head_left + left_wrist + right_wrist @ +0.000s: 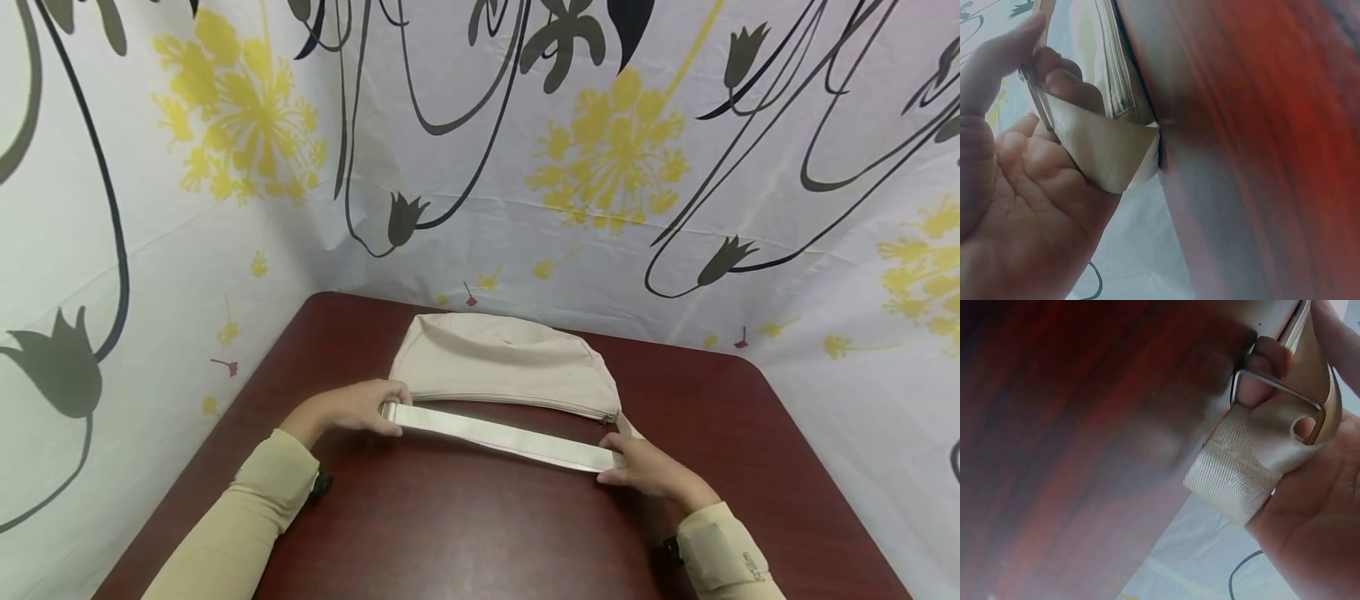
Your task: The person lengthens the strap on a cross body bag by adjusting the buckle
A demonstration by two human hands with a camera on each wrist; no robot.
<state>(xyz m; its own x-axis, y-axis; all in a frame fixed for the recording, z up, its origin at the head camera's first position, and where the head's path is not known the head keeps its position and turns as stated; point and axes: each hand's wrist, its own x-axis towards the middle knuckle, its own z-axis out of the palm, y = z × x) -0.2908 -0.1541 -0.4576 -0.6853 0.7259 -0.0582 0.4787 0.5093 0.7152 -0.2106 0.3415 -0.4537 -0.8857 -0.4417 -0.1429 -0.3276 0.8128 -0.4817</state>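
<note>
A cream shoulder bag (pixel 502 358) lies on the dark red table, its zipper (pixel 495 399) along the near edge. In front of it, a wide cream strap (pixel 495 435) stretches between both hands. My left hand (pixel 360 407) grips the strap's left end, fingers curled round it; a strap loop (pixel 1100 140) hangs over the palm in the left wrist view. My right hand (pixel 652 468) holds the other end by the bag's right corner. Close up, a rectangular metal buckle (pixel 1279 387) on the webbing (pixel 1235 469) sits against the curled fingers of that hand.
The dark red table (pixel 450 533) has rounded far corners. A white cloth (pixel 480 208) printed with yellow flowers and grey tulips hangs round its back and sides. Both forearms wear beige sleeves (pixel 240 508), with a dark band at each wrist.
</note>
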